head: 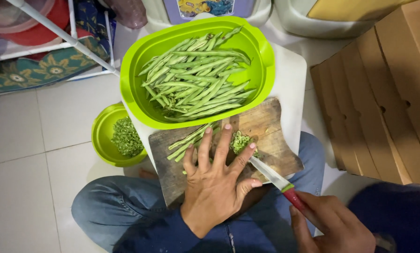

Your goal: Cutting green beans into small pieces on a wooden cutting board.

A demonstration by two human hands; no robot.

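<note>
Whole beans [196, 79] in large green tub [266, 61], chopped bits [126, 137] in small bowl [100, 136]

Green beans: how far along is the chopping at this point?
Done: a modest heap of chopped pieces fills part of the small green bowl. In hand: the left hand pins a bundle of beans on the wooden cutting board, the right hand holds the knife, cut bits by the blade. Left: the large green tub holds many whole beans.

Left hand [217, 180] lies flat, fingers spread; right hand [329, 222] is fisted.
</note>
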